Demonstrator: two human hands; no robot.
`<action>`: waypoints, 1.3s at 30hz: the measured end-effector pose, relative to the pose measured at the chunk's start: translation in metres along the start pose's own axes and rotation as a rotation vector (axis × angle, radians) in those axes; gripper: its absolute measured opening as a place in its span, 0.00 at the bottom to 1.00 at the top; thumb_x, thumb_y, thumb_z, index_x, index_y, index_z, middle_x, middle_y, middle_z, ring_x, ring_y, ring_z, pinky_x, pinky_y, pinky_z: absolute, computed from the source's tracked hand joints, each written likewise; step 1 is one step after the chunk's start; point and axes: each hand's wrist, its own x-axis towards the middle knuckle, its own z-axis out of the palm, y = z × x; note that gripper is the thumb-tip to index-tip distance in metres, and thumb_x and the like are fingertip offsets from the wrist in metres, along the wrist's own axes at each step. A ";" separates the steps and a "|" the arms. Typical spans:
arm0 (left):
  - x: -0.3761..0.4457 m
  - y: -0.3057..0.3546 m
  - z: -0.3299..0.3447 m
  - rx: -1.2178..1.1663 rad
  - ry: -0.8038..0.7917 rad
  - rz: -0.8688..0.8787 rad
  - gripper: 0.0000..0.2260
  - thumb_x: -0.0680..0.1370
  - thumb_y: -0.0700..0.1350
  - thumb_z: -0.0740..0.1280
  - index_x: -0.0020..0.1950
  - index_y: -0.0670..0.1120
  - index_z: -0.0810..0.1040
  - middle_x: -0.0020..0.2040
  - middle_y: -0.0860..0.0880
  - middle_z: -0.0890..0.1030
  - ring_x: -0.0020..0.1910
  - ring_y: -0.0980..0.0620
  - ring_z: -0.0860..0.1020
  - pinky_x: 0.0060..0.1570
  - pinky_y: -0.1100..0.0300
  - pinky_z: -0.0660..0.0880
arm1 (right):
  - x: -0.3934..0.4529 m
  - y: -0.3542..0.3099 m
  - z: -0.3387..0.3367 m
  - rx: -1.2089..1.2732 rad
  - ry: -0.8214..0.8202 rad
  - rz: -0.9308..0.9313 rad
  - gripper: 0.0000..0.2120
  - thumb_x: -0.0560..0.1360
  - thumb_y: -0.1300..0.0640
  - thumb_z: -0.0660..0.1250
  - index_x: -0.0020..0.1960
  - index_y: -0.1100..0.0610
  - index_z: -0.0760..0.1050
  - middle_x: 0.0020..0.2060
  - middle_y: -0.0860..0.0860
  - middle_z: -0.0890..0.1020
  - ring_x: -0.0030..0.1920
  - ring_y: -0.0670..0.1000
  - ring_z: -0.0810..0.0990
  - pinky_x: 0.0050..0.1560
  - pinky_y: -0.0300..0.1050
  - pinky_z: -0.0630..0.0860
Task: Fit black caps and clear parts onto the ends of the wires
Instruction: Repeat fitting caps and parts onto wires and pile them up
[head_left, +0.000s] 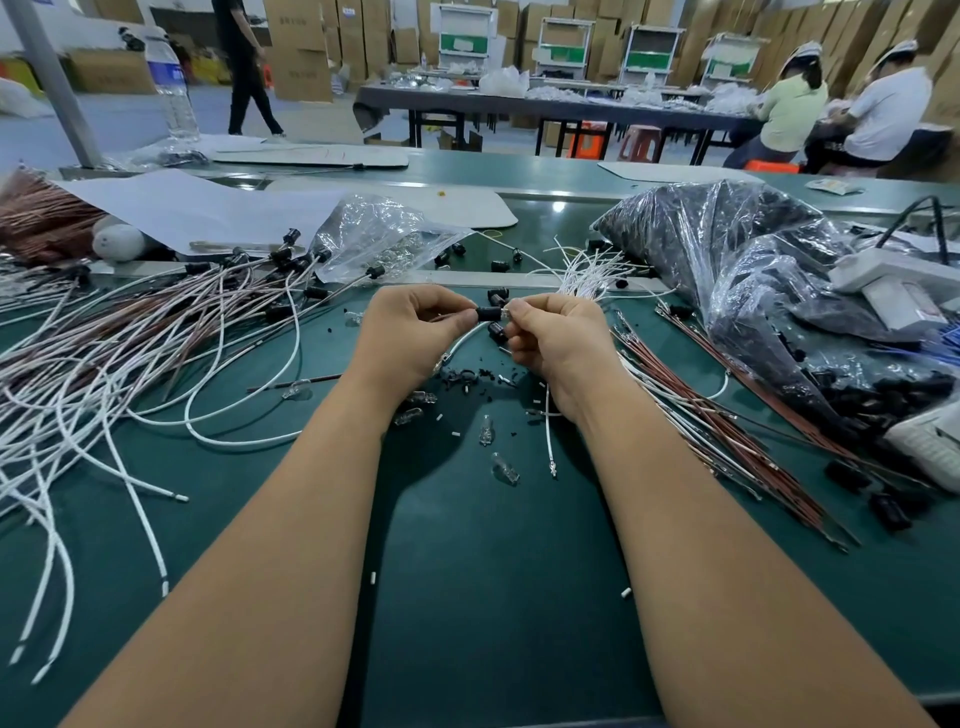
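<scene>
My left hand pinches a black cap above the middle of the green table. A white wire curves down from under it. My right hand pinches a small clear part against the cap's right end. Several loose clear parts and black bits lie on the mat below my hands. A second black cap lies just beneath the held one.
A heap of white and brown wires with caps covers the left side. Brown and white wires fan out on the right. A clear bag of clear parts and a bag of black caps lie behind. People sit at a far table.
</scene>
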 end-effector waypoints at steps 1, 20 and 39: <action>0.000 0.000 0.000 -0.004 0.001 -0.001 0.03 0.73 0.37 0.73 0.46 0.42 0.84 0.34 0.50 0.80 0.31 0.61 0.74 0.38 0.66 0.71 | 0.000 0.000 0.001 -0.008 0.013 -0.002 0.10 0.77 0.64 0.66 0.37 0.59 0.76 0.24 0.49 0.78 0.23 0.45 0.73 0.27 0.35 0.74; -0.002 -0.001 0.001 -0.055 -0.025 -0.057 0.04 0.73 0.38 0.73 0.42 0.47 0.83 0.37 0.46 0.83 0.37 0.53 0.77 0.45 0.59 0.74 | -0.002 0.001 0.002 0.068 0.005 0.007 0.08 0.78 0.66 0.65 0.40 0.60 0.75 0.27 0.51 0.78 0.26 0.45 0.75 0.31 0.37 0.75; -0.001 0.001 0.005 -0.056 -0.007 -0.104 0.09 0.76 0.41 0.71 0.37 0.51 0.81 0.31 0.53 0.81 0.36 0.50 0.74 0.41 0.59 0.71 | -0.003 0.007 0.005 0.069 -0.025 -0.122 0.07 0.78 0.64 0.66 0.40 0.60 0.74 0.32 0.56 0.79 0.29 0.48 0.77 0.32 0.39 0.76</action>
